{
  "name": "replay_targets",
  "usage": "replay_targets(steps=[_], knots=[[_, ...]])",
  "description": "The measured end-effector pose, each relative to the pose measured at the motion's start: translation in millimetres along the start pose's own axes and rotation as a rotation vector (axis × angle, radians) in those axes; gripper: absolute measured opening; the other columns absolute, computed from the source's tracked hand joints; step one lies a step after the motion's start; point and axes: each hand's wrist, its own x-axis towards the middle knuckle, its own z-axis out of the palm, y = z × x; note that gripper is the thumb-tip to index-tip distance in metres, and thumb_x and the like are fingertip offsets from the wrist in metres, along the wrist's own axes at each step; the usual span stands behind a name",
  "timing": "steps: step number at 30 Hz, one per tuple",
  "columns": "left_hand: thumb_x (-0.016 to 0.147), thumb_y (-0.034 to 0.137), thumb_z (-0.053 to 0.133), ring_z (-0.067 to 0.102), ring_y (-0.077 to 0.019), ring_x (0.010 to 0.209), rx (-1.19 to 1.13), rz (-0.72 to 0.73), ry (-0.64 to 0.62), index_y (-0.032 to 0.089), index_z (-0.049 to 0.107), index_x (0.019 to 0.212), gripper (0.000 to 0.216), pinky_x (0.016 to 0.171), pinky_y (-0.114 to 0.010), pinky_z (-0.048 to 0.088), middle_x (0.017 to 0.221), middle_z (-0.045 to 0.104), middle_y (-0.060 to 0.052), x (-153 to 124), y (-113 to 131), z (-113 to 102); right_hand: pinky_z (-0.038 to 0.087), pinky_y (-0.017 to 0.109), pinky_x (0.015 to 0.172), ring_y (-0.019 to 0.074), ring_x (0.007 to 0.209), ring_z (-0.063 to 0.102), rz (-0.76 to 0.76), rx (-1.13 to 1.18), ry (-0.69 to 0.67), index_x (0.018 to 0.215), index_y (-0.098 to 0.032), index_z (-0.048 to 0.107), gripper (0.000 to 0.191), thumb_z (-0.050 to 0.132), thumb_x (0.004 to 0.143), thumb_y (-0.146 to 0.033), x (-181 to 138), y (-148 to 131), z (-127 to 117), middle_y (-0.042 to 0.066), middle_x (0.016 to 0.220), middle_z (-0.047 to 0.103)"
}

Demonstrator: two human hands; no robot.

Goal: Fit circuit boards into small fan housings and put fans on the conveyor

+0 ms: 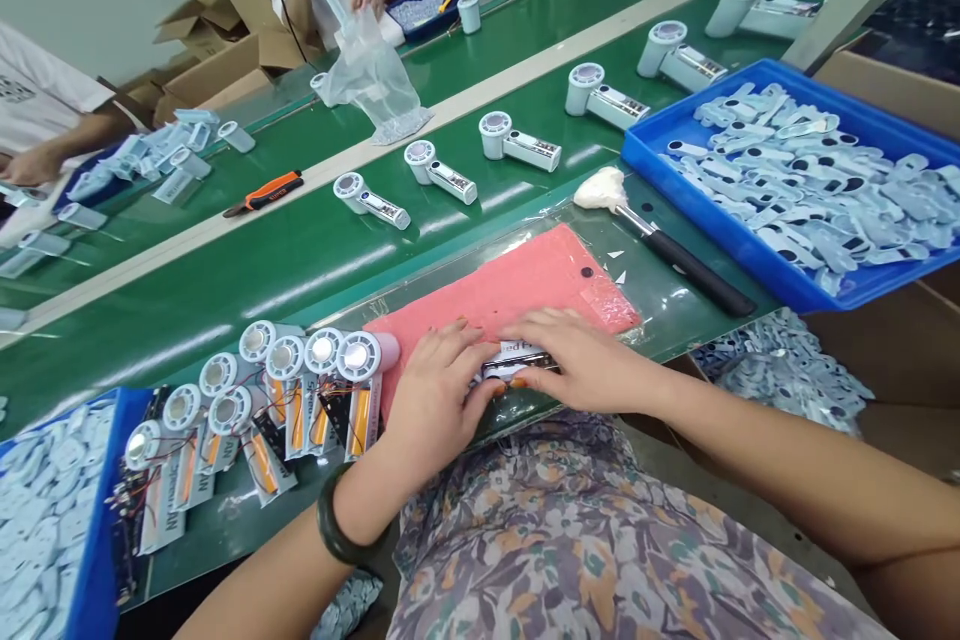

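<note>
The left hand (435,400) and right hand (577,360) curl inward, fingers pinching a white fan handle (517,365) from both ends on a pink foam mat (510,290), just beside a cluster of wired fan units (322,352).

**A thick dark green bangle on a bare left wrist, above a floral print**

The left hand (435,400) and right hand (577,360) carry no gloves, and the left forearm (277,590) and right forearm (772,480) show bare as far as the view reaches. The bangle (337,520) is a heavy, rounded band with a glossy, stone-like look, possibly jade, and is the only jewellery visible. Below the hands lies a soft, loose garment (570,530) printed with muted grey and mauve foliage, dotted with orange and olive-green flowers. Whether it is a dress or a skirt cannot be told from this view.
</note>
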Motion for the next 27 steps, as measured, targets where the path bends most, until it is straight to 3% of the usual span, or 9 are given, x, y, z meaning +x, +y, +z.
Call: replay_targets(steps=[7,11,15,19,21,23,27], knots=[[0.096,0.018,0.059,0.06,-0.0334,0.131,0.03,-0.067,0.057,0.023,0.07,0.115,0.022,0.107,-0.057,0.052,0.118,0.076,-0.009,-8,12,16,0.047,0.05,0.097,0.0308,0.111,0.059,-0.057,-0.129,0.093,0.13,-0.018,0.064,0.033,0.052,0.101,-0.03,-8,0,14,0.014,0.119,0.069],[0.097,0.02,0.055,0.057,-0.0354,0.135,0.15,-0.095,-0.043,0.022,0.068,0.121,0.027,0.109,-0.062,0.047,0.125,0.073,-0.012,-10,23,16,0.049,0.051,0.095,0.0319,0.109,0.06,-0.195,-0.19,0.153,0.13,-0.016,0.063,0.035,0.048,0.103,-0.034,-13,13,24,0.016,0.118,0.069],[0.1,0.023,0.052,0.057,-0.0329,0.134,0.214,-0.1,-0.1,0.022,0.068,0.122,0.027,0.11,-0.06,0.046,0.127,0.071,-0.013,-9,25,18,0.053,0.052,0.085,0.0328,0.1,0.063,-0.2,-0.234,0.209,0.124,-0.017,0.065,0.036,0.045,0.102,-0.036,-10,23,33,0.016,0.111,0.071],[0.099,0.028,0.056,0.06,-0.0349,0.126,0.314,-0.047,-0.17,0.019,0.066,0.123,0.028,0.105,-0.06,0.049,0.121,0.071,-0.015,0,23,8,0.057,0.053,0.089,0.0309,0.105,0.068,-0.144,-0.106,0.192,0.13,-0.022,0.063,0.036,0.049,0.101,-0.037,-9,19,28,0.012,0.117,0.073],[0.1,0.023,0.053,0.063,-0.0331,0.117,0.404,0.027,-0.249,0.017,0.066,0.121,0.025,0.104,-0.058,0.049,0.115,0.072,-0.014,10,12,-7,0.058,0.051,0.094,0.0296,0.113,0.069,-0.102,-0.022,0.235,0.136,-0.025,0.06,0.04,0.05,0.1,-0.039,-8,15,20,0.011,0.126,0.071],[0.099,0.014,0.048,0.061,-0.0322,0.122,0.501,0.075,-0.274,0.019,0.068,0.116,0.027,0.108,-0.057,0.046,0.116,0.072,-0.013,26,-11,-29,0.058,0.05,0.099,0.0293,0.122,0.066,-0.066,0.006,0.316,0.142,-0.025,0.055,0.045,0.052,0.1,-0.041,-7,14,13,0.012,0.135,0.068],[0.096,0.009,0.051,0.036,-0.0378,0.15,0.649,-0.075,-0.161,0.026,0.073,0.107,0.03,0.119,-0.065,0.028,0.147,0.058,-0.01,66,-93,-83,0.058,0.051,0.1,0.0307,0.124,0.065,0.012,-0.068,0.399,0.138,-0.023,0.059,0.042,0.052,0.101,-0.041,-5,19,1,0.013,0.138,0.066]])
